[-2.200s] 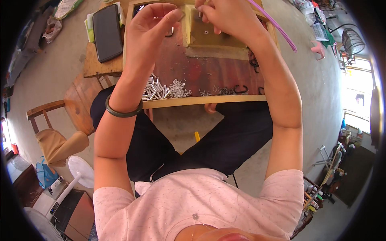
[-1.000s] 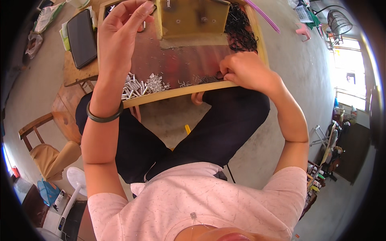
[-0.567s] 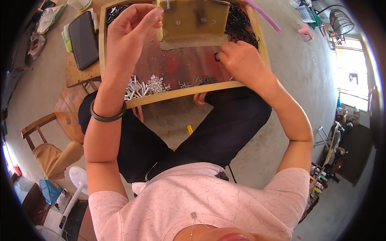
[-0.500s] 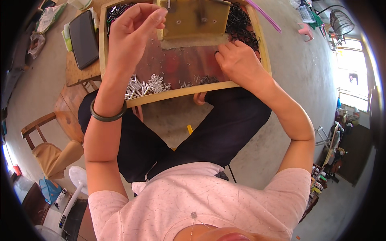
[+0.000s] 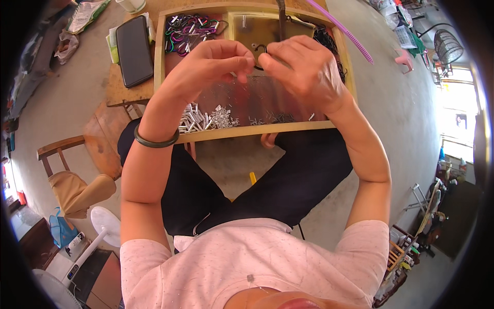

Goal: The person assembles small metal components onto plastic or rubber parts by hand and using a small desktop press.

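My right hand (image 5: 309,69) pinches the black C-shaped hook (image 5: 262,45); I'd hold it steady, gap unobstructed. Whether my left hand (image 5: 213,64), curled beside it, grips anything, I cannot tell.

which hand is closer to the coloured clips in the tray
Left. The left hand is just on the near side of the coloured clips; the right hand is farther off to their right.

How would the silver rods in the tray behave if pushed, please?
The silver rods would probably roll or slide, as they look slim and shiny. Loosely crossed in their heap, they may scatter. Being small, each is probably light.
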`<act>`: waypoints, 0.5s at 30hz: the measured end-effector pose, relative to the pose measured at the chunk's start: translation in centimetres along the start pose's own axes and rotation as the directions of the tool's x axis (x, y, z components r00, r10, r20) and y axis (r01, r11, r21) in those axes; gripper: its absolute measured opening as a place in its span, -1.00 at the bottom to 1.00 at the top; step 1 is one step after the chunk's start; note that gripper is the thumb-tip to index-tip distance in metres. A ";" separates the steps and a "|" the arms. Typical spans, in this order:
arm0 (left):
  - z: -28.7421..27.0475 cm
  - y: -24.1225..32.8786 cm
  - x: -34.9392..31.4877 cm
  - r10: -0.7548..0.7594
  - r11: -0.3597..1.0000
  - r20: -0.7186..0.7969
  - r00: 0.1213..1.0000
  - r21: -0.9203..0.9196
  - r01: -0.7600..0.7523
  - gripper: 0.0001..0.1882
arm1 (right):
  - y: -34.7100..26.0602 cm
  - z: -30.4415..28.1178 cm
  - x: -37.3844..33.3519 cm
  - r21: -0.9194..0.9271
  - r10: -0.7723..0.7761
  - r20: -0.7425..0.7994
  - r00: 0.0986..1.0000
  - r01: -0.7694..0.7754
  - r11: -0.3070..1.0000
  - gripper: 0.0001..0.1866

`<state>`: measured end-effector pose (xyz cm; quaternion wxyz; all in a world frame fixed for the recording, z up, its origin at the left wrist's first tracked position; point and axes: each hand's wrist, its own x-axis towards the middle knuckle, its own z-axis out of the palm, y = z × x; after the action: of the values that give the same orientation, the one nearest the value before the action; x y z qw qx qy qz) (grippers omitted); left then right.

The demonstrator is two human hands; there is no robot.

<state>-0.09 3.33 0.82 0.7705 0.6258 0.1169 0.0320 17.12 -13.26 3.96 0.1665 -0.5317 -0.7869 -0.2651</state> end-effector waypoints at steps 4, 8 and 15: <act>-1.2 0.2 0.5 0.051 0.998 -0.041 0.998 0.051 -0.049 -0.83 | 0.7 1.0 1.1 0.154 0.188 -0.028 0.982 -0.182 0.971 -0.61; -1.4 0.9 1.4 0.135 0.978 -0.224 0.965 0.187 -0.093 -0.82 | 0.4 1.9 1.7 0.400 0.437 0.025 0.899 -0.410 0.820 -0.45; -1.2 0.7 2.7 0.209 0.959 -0.291 0.934 0.249 -0.137 -0.78 | 1.5 3.0 2.1 0.248 0.391 -0.202 0.898 -0.339 0.908 -0.56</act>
<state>2.36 5.20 0.93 0.6603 0.7038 0.1848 0.1859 17.78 -9.52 3.07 0.3643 -0.6130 -0.6689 -0.2100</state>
